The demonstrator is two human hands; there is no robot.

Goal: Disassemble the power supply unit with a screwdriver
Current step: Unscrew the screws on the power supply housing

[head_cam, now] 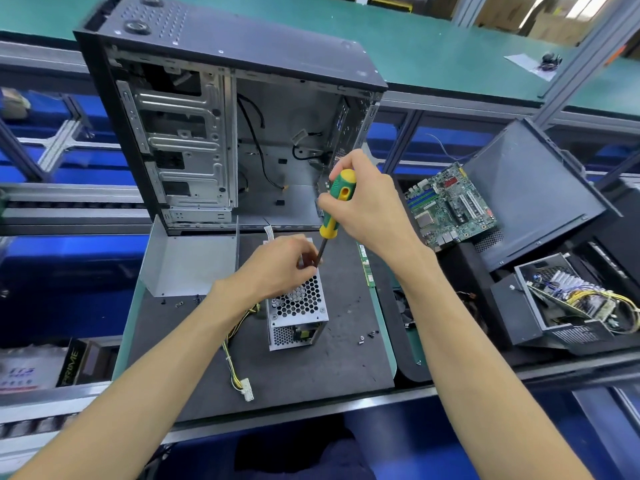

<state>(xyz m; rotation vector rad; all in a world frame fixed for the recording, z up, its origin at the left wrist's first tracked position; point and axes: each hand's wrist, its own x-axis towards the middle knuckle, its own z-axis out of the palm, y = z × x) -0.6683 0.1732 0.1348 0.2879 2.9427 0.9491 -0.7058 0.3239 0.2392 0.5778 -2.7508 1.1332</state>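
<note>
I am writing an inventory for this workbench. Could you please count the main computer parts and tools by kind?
Computer cases: 1
Power supply units: 2, one under the hands, one opened at right
Motherboards: 1
Memory sticks: 1
Screwdrivers: 1
Loose metal covers: 1
Total: 7

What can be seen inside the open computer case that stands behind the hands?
Inside the computer case are metal drive bays on the left and loose black cables against the bare back wall. The right hand with the screwdriver covers the lower right corner.
</note>
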